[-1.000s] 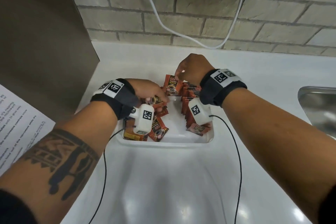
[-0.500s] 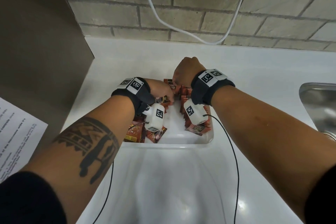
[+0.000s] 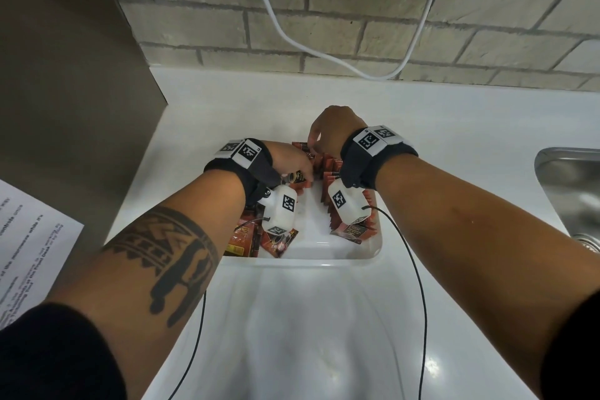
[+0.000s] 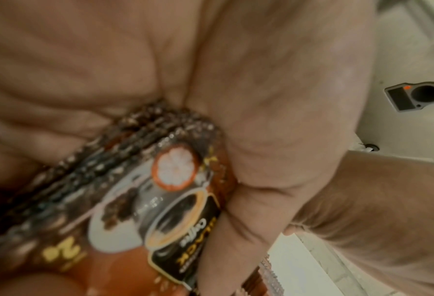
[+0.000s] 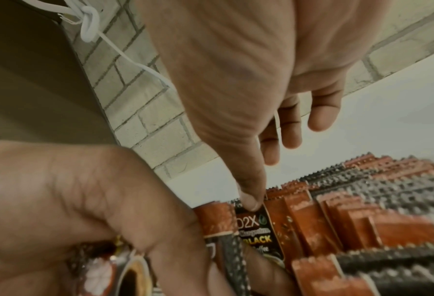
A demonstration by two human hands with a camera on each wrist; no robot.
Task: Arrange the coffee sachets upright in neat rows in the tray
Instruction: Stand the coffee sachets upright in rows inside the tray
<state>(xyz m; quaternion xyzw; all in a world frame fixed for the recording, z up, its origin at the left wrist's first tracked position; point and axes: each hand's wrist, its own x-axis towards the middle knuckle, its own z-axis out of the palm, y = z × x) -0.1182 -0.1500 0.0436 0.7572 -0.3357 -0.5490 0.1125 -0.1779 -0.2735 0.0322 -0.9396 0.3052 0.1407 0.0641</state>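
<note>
Sachets (image 4: 145, 210) fill the left hand (image 3: 289, 161): its fingers and thumb curl round a small stack of them, serrated edges pressed into the palm, at the centre of the head view over the white tray (image 3: 311, 253). Just right of it, the right hand (image 3: 334, 131) pinches the top edge of one black-labelled sachet (image 5: 257, 230) between thumb and forefinger (image 5: 248, 196), while its other fingers hang loose above. That sachet stands at the left end of an upright row (image 5: 350, 216) of orange and dark sachets packed edge to edge along the tray's right side. A few loose sachets (image 3: 246, 237) lie flat in the tray's lower left corner. White bench (image 3: 292, 334) carries the tray; a pale brick wall (image 3: 357, 10) with a drooping white cable (image 3: 292, 42) runs across the upper frame, a steel sink (image 3: 571, 188) shows at the right edge, and a printed sheet (image 3: 29, 253) at the left.
</note>
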